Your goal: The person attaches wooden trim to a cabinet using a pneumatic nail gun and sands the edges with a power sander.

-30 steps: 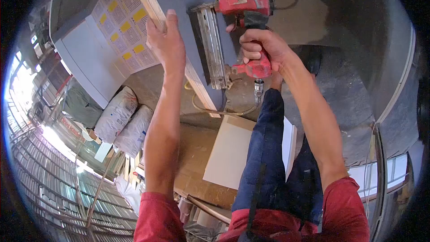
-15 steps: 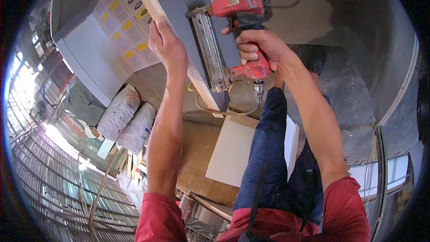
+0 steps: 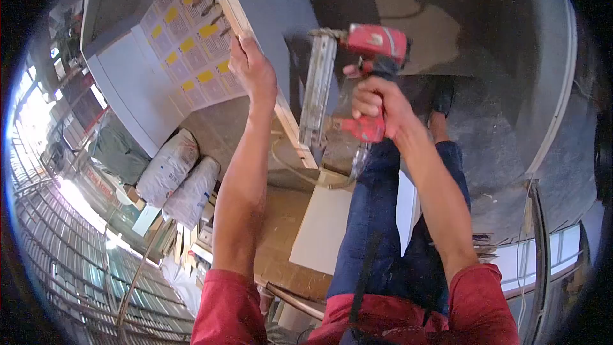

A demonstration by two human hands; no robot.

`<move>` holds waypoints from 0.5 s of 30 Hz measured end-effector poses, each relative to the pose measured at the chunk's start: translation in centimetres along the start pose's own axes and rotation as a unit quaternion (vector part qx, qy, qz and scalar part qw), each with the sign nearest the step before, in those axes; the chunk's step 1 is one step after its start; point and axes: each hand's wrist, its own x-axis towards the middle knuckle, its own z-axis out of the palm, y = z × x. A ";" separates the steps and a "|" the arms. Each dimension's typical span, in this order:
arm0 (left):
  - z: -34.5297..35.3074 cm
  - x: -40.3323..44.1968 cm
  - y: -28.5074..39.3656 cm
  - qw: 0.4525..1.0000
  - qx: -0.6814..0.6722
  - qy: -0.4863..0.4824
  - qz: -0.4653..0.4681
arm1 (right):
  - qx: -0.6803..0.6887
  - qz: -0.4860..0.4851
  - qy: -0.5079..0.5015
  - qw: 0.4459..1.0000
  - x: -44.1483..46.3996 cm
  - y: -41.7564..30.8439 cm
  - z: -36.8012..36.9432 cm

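Nail gun (image 3: 377, 39): one, red and black, slightly blurred; held in front of the person, beyond the knees, just right of the grey panel.
Magazine (image 3: 318, 92): silvery metal, long and straight, on the gun's left side; overlaps the panel's lower end in view, contact unclear.
Right hand (image 3: 382, 105): wrapped round the gun's grip, one finger stretched toward the trigger; whether it presses cannot be told.
Left hand (image 3: 255, 70): clamped on the panel's edge, well apart from the gun.
Grey panel (image 3: 274, 13): smooth face turned toward the gun, pale raw-wood edge along its left, slanting from top centre down to the right.
Air hose (image 3: 281, 163): pale, one; loops below the gun from near its metal coupling (image 3: 359, 161).
Clothing: red sleeves (image 3: 230, 300); dark blue trousers (image 3: 367, 230).
White board (image 3: 319, 223): partly behind the legs, over a brown sheet (image 3: 276, 217).
Coiled hose (image 3: 207, 0): dark, left of the panel, before a patterned sheet (image 3: 191, 45) with yellow blocks.
Sacks (image 3: 169, 167): two, whitish, printed, side by side, beside a grey-green bundle (image 3: 118, 153).
Ribbed metalwork (image 3: 83, 268): far lower left, brightly backlit.
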 end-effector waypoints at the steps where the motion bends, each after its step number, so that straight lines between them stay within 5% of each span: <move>1: 0.1 0.2 -0.1 1.000 -0.007 0.003 0.007 | 0.033 -0.009 0.004 0.999 -0.9 0.4 -0.2; 4: -0.2 0.4 -2.0 1.000 0.015 -0.013 -0.007 | 0.129 -0.026 -0.034 0.991 -3.8 2.2 -0.4; 6: 0.1 1.0 -3.8 0.994 -0.084 -0.057 -0.032 | 0.132 -0.061 -0.007 0.989 -6.1 3.1 1.4; 9: -4.2 -2.6 3.5 0.986 -0.160 -0.023 0.027 | 0.152 -0.130 0.007 0.980 -8.9 2.4 2.4; 12: -10.2 -8.7 10.2 0.867 -0.058 -0.471 0.152 | 0.171 -0.172 0.006 0.970 -11.9 1.5 2.3; 15: -10.7 -12.6 11.8 0.864 -0.053 -0.465 0.188 | 0.176 -0.201 0.043 0.963 -13.6 1.5 5.1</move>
